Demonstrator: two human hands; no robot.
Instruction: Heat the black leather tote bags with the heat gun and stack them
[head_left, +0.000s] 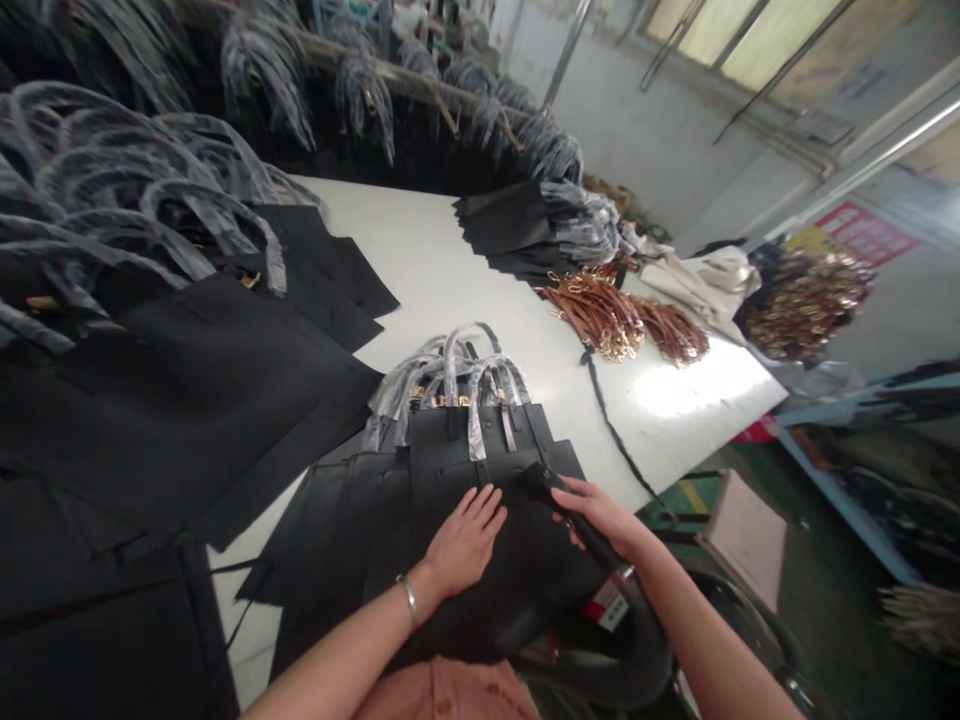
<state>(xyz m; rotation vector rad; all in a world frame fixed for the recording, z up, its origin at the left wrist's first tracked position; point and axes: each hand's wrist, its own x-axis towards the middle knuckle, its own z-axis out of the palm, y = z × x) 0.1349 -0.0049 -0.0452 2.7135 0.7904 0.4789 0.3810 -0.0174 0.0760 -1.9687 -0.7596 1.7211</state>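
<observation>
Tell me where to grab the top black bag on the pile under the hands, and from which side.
Take the plastic-wrapped handles at the far edge of the top black bag, reaching in from above. They arch up, leaving a loop to hook through, while the body lies flat under the left hand. The right hand is full with a black nozzle.

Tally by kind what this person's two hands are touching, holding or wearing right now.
stack of black bags, under the flat left hand: 1
black hose tool, gripped by the right hand: 1
bangle on the left wrist: 1
Total: 3
</observation>
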